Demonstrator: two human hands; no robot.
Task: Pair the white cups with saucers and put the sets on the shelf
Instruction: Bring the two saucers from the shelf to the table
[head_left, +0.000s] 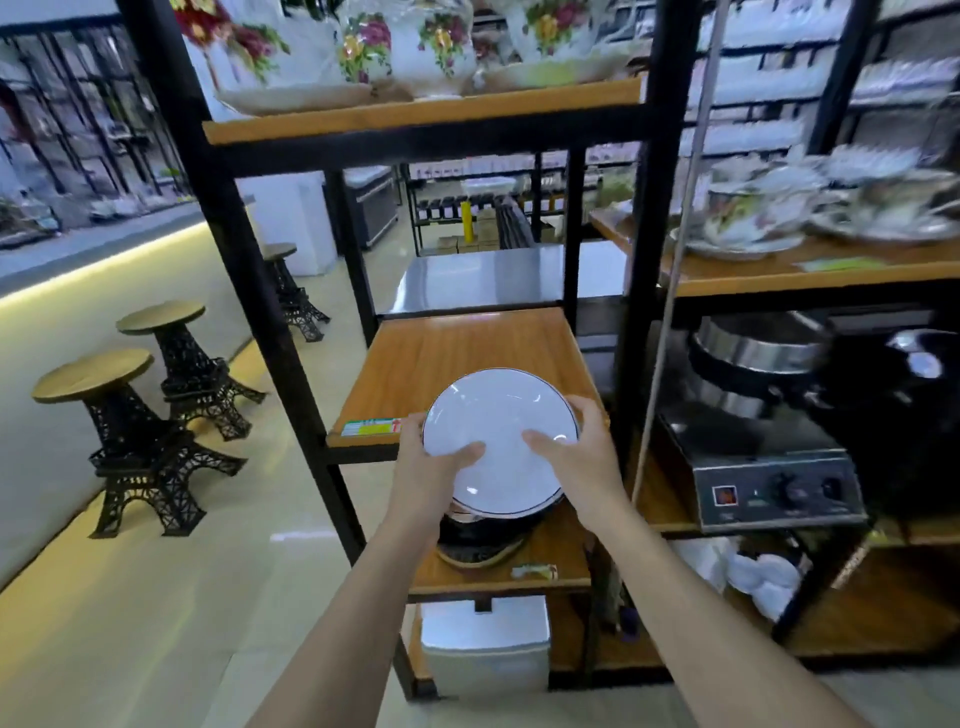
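Far left, three little black tower-shaped stools with round wooden tops (93, 382) stand on a wide, bare, shiny floor, well apart from the black metal rack with wooden shelves (260, 291). The person's left hand (431, 457) grips the left edge of a round white plate with a thin dark rim (498, 441), thumb pressed on top. The plate is tilted and held in the air, over the front edge of the middle wooden shelf board (467, 348). Behind the plate that board is bare all the way back. The right hand (576, 452) grips the plate's right edge, thumb on top, fingers curled behind. Under the plate, a dark pot (478, 540) sits on the lower shelf. Far right, blurry flowered cups and saucers (753, 228) crowd the next shelf.
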